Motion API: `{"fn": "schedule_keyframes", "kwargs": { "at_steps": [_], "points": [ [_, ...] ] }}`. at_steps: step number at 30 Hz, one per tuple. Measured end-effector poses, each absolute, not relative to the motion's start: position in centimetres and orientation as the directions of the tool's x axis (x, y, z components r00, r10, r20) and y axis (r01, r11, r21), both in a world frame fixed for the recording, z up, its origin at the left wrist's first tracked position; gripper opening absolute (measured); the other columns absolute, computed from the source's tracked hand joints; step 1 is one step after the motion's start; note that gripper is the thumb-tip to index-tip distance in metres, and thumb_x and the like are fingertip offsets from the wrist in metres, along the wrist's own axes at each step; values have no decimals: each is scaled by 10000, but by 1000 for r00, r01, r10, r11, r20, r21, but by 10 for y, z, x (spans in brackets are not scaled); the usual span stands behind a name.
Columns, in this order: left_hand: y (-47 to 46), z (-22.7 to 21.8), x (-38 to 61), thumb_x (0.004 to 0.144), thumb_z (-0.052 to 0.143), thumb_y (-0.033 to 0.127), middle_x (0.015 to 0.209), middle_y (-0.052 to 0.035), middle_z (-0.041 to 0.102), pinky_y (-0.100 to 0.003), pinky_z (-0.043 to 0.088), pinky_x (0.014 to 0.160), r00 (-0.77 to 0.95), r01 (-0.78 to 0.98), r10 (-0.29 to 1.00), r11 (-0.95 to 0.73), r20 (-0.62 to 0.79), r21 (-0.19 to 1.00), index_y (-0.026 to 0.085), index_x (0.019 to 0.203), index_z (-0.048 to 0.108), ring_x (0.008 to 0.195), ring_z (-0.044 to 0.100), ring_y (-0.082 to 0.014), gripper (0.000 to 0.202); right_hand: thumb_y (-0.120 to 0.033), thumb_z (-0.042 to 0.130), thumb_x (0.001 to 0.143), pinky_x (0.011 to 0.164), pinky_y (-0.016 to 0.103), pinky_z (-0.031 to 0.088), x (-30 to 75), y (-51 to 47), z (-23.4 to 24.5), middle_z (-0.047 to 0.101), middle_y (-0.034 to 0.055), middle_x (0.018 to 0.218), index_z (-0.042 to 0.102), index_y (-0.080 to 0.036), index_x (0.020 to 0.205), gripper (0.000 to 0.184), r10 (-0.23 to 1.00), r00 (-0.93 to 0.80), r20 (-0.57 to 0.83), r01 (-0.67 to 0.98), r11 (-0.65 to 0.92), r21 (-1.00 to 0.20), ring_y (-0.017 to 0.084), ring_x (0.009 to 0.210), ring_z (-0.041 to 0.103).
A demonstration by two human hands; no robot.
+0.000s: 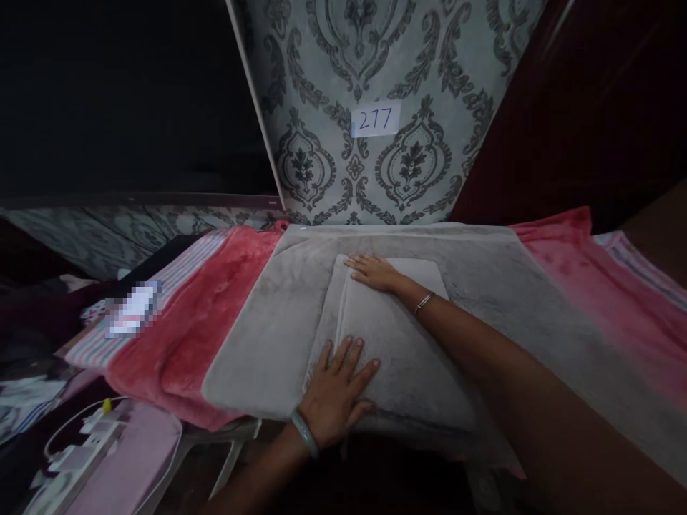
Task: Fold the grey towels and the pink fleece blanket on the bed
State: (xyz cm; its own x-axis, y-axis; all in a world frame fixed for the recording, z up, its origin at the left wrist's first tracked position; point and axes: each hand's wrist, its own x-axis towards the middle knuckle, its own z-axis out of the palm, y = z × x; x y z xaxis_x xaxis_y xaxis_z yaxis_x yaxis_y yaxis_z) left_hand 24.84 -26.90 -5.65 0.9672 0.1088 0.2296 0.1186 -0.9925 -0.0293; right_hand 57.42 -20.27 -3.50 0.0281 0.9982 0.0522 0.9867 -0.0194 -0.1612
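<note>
A folded grey towel (397,343) lies on a larger grey plush cloth (268,315) spread over a table. My left hand (335,397) rests flat on the folded towel's near left edge, fingers spread, a grey bangle on its wrist. My right hand (376,272) lies flat on the far left corner of the same towel, fingers stretched out, a thin bracelet on its wrist. Neither hand grips anything.
Under the grey cloth lies a red blanket (204,315) that also shows at the right (585,279). A striped cloth (182,275) lies at the left. A paper label reading 277 (376,119) hangs on the patterned wall. A power strip with cables (80,443) sits at the lower left.
</note>
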Motion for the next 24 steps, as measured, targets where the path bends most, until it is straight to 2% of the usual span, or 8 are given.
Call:
{"fn": "schedule_keyframes", "kwargs": {
  "at_steps": [7,10,13,15,17,19,21,24],
  "points": [
    [-268,-61,251,927,608,490,1643,-129,290,-599,201,1211,959,118,121,-993,255,29,284,1542,385,1529,211,-349,686,-517,254,1042,1184,534,282,580,-188,-39,322,41,1627,346,-292,1587,596,988,142,63,971,-127,-203,288,1484,302],
    [-269,-58,248,939,589,462,1641,-122,297,-600,181,1218,961,100,115,-992,251,73,280,1528,410,1528,219,-339,641,-521,275,1037,1185,573,258,579,-191,-35,307,55,1635,330,-287,1593,605,983,173,62,970,-159,-183,313,1491,278],
    [-266,-49,239,990,482,372,1613,-122,358,-583,220,1214,912,107,200,-959,358,262,246,1464,496,1505,284,-312,491,-550,286,1030,1159,669,222,574,-197,-28,246,73,1656,291,-299,1606,628,974,208,93,969,-192,-157,370,1512,196],
    [-258,-43,231,1013,407,340,1541,-143,460,-535,318,1181,796,178,424,-846,432,502,204,1426,530,1441,398,-292,453,-559,273,1032,1153,690,206,566,-201,-25,201,75,1669,283,-297,1609,634,977,174,120,976,-155,-152,389,1517,158],
    [-245,-39,225,995,448,378,1370,-155,609,-467,451,1081,679,224,648,-630,345,744,167,1393,551,1280,561,-279,462,-558,251,1038,1159,680,202,556,-205,-25,180,66,1676,296,-297,1606,627,988,104,119,984,-84,-160,390,1517,153],
    [-230,-37,223,927,573,431,1172,-134,694,-395,535,941,638,229,749,-407,179,884,144,1351,572,1063,660,-250,512,-551,232,1043,1162,671,204,545,-208,-28,182,55,1676,309,-302,1601,616,994,62,90,983,-46,-176,381,1518,158],
    [-217,-36,224,841,684,463,1035,-97,707,-323,554,780,630,238,775,-257,53,937,138,1326,578,847,666,-196,593,-536,219,1046,1165,665,202,537,-210,-33,199,49,1671,312,-304,1598,606,996,65,61,980,-53,-189,367,1521,156],
    [-205,-35,228,780,735,543,801,-15,646,-252,474,523,651,290,750,-102,-118,951,137,1337,555,551,542,-117,713,-514,200,1052,1181,644,182,530,-211,-39,219,43,1666,318,-298,1596,597,992,101,69,976,-86,-198,344,1525,158]
  ]
}}
